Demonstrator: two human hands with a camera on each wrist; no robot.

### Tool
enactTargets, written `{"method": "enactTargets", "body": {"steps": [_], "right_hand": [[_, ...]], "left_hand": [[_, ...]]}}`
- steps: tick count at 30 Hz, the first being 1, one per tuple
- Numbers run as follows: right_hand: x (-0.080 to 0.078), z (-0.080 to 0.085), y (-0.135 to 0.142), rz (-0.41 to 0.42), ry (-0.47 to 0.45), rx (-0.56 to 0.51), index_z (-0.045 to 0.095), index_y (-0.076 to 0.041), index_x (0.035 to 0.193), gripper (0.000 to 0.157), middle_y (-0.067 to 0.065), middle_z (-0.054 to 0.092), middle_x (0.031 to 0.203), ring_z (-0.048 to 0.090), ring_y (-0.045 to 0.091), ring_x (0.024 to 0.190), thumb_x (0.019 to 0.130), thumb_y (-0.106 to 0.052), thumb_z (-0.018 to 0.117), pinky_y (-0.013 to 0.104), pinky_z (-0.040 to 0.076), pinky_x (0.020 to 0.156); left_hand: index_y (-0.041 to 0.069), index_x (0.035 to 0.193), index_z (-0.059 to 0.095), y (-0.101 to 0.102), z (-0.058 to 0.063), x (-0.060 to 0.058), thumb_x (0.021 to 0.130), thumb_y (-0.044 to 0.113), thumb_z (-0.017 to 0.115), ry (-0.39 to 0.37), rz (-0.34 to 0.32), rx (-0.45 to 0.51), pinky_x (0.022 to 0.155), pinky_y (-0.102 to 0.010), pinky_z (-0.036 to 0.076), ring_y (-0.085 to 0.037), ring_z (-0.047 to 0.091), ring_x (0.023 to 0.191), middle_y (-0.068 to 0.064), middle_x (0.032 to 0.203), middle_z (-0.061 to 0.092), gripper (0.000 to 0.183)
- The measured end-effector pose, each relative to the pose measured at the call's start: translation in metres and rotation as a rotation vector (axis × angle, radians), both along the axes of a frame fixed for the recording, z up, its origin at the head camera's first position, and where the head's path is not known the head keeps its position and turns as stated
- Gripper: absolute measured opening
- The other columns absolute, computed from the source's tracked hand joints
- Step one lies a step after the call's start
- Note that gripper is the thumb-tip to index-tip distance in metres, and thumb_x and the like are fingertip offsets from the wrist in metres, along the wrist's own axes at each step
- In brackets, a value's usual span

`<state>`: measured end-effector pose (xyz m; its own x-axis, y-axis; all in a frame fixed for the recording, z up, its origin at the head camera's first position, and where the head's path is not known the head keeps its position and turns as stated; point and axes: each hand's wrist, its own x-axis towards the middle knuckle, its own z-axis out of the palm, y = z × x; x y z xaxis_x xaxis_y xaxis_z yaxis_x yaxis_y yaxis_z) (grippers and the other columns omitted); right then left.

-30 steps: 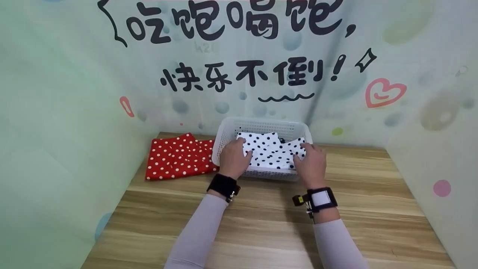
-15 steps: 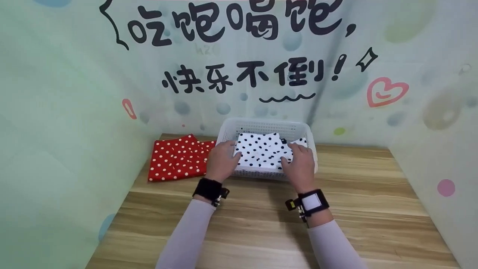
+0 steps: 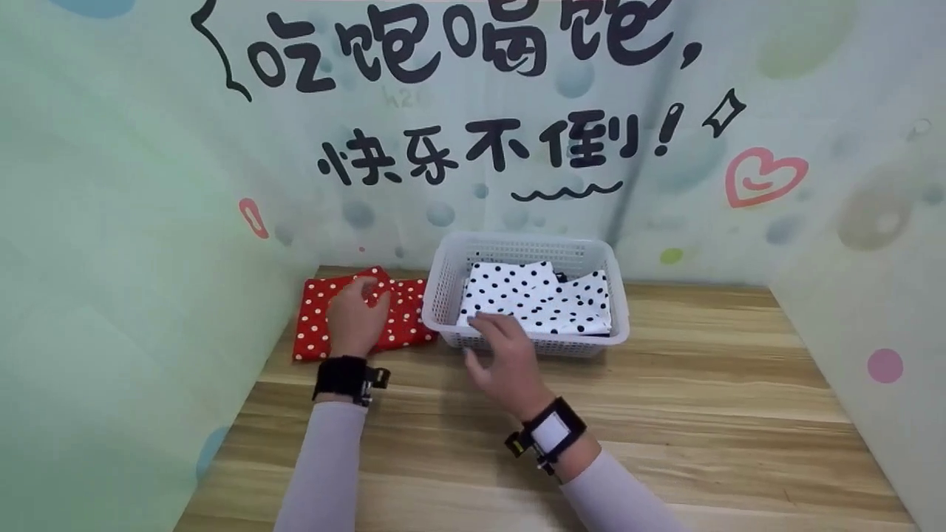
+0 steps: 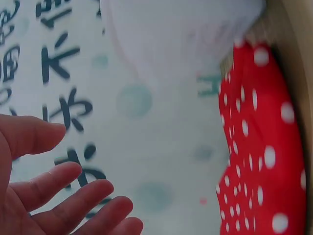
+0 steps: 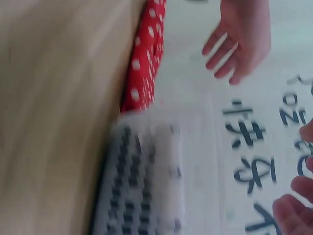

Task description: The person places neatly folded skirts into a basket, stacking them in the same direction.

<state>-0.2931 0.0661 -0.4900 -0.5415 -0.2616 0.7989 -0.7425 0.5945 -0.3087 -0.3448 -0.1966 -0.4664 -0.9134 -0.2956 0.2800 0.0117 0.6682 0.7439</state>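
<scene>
A folded red cloth with white dots (image 3: 406,318) lies on the table, left of a white plastic basket (image 3: 547,345). My left hand (image 3: 356,318) hovers over this red cloth, fingers loosely bent. In the left wrist view, a gap separates that hand (image 4: 63,191) from the red cloth (image 4: 266,152), and it holds nothing. Inside the basket lies a folded white cloth with black dots (image 3: 510,288). In front of the basket's near rim, my right hand (image 3: 510,366) is in the air with fingers spread and nothing held. Blur softens the basket (image 5: 129,181) in the right wrist view.
The wood-grain table (image 3: 709,399) reaches back to a printed fabric wall (image 3: 665,199) with dark lettering. Similar fabric walls close in the left and right sides. The basket stands close to the back wall, its left edge against or very near the red cloth.
Both hands have left the white dotted cloth in the basket and moved left. The left hand is now over the red cloth, the right in front of the basket. The cloths stay in place.
</scene>
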Motion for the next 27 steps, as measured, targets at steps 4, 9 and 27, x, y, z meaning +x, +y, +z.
{"method": "enactTargets", "body": {"steps": [4, 9, 27], "right_hand": [[0.01, -0.015, -0.037, 0.073, -0.053, 0.037, 0.073, -0.006, 0.123, 0.043, 0.01, 0.073, 0.121, 0.068, 0.022, 0.113, 0.083, -0.012, 0.087, 0.031, 0.058, 0.103], [0.009, -0.033, -0.076, 0.033, -0.264, 0.023, 0.072, -0.007, 0.127, 0.042, 0.01, 0.072, 0.126, 0.069, 0.024, 0.119, 0.087, -0.013, 0.084, 0.033, 0.057, 0.107], [-0.016, -0.062, -0.113, -0.15, -0.73, -0.128, 0.065, 0.002, 0.138, 0.054, 0.025, 0.064, 0.142, 0.063, 0.04, 0.131, 0.087, -0.009, 0.078, 0.05, 0.054, 0.111]], "left_hand": [[0.002, 0.145, 0.059, -0.037, -0.001, 0.002, 0.104, 0.029, 0.067, -0.168, 0.101, 0.013, 0.112, -0.056, 0.05, -0.039, 0.06, 0.132, -0.022, 0.144, 0.065, 0.05], [0.002, 0.151, 0.052, -0.068, -0.004, 0.007, 0.104, 0.026, 0.063, -0.353, 0.216, 0.099, 0.101, -0.051, 0.054, -0.039, 0.063, 0.126, -0.023, 0.148, 0.061, 0.054], [-0.001, 0.15, 0.052, -0.111, -0.055, -0.004, 0.091, 0.0, 0.074, -0.417, 0.293, 0.213, 0.117, -0.054, 0.044, -0.041, 0.055, 0.137, -0.024, 0.148, 0.061, 0.063]]}}
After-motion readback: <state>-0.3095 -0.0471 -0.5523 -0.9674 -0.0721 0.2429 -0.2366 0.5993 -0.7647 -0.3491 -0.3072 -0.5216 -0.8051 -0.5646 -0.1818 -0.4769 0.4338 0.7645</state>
